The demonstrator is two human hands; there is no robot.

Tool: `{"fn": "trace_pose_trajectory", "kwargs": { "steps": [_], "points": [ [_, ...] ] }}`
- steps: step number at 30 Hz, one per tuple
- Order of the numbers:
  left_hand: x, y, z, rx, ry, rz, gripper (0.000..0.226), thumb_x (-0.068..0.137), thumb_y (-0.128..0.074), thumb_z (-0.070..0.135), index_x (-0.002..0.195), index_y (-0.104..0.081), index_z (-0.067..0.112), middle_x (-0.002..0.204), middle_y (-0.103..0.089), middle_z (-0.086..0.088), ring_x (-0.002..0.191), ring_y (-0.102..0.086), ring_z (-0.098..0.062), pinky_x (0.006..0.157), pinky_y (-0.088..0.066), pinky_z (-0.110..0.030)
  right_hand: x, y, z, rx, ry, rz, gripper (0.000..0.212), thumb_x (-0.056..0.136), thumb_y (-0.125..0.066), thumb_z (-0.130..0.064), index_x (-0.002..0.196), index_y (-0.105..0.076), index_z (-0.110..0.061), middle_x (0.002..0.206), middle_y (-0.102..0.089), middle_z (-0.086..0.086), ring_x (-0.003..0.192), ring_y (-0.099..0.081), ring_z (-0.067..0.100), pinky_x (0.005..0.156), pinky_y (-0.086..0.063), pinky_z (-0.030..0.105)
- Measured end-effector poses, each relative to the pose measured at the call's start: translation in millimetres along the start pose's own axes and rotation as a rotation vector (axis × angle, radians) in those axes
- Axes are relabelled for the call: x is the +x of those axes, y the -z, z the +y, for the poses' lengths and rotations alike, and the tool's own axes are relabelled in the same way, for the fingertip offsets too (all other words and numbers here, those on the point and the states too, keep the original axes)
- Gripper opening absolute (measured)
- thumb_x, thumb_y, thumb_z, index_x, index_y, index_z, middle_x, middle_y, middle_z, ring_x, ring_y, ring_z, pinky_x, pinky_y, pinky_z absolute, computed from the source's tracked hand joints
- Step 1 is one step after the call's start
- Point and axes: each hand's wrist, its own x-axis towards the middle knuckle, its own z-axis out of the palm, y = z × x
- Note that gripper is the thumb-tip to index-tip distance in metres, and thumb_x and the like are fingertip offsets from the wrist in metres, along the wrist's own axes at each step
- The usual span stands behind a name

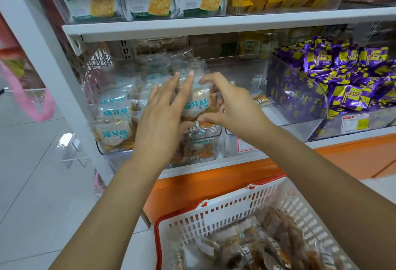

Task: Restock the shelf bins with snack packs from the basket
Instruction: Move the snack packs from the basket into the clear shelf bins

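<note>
A clear shelf bin (115,150) on the lower shelf is piled with see-through snack packs bearing blue lettering. My right hand (231,106) pinches one such snack pack (198,102) between thumb and curled fingers, holding it above the bin's right side. My left hand (165,109) lies flat with straight fingers against the left face of that pack. Below, a white basket with a red rim (216,212) holds several more clear snack packs (267,246).
A second clear bin (300,128) to the right holds purple and yellow packets (351,76). The upper shelf (214,23) carries cracker bags and yellow packs. An orange base panel (192,186) runs under the shelf. White tiled floor lies to the left.
</note>
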Motion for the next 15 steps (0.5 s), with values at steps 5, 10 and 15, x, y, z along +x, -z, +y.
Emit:
{"fn": "trace_pose_trajectory", "kwargs": {
  "steps": [5,10,15],
  "points": [
    [1.7,-4.7,2.0,0.075,-0.108,-0.211,0.116,0.077,-0.074,0.033,0.14,0.023,0.028,0.16,0.01,-0.003,0.147,0.006,-0.018,0.114,0.013,-0.027,-15.9,-12.7,1.8,-0.07,-0.054,0.007,0.082,0.074,-0.081,-0.021,0.139,-0.032,-0.027,0.098,-0.042,-0.013,0.081,-0.044,0.002,0.056,-0.034,0.001],
    [4.0,-5.6,1.1,0.109,-0.083,-0.257,0.119,0.075,-0.076,0.035,0.148,0.017,0.019,0.159,0.016,-0.003,0.146,0.014,-0.018,0.111,0.018,-0.027,-11.6,-11.6,0.0,-0.285,0.13,0.095,0.089,0.068,-0.085,-0.022,0.139,-0.033,-0.031,0.135,-0.037,0.001,0.103,-0.051,0.016,0.079,-0.047,0.024],
    [17.3,-1.2,-6.4,0.081,-0.071,-0.323,0.117,0.076,-0.071,0.047,0.149,0.016,0.02,0.159,0.015,-0.002,0.146,0.013,-0.016,0.11,0.018,-0.025,-12.8,-9.8,30.5,-0.564,0.665,0.209,0.031,0.077,-0.077,-0.012,0.101,-0.058,-0.012,0.119,-0.046,0.008,0.098,-0.045,0.024,0.075,-0.044,0.034]
  ]
}}
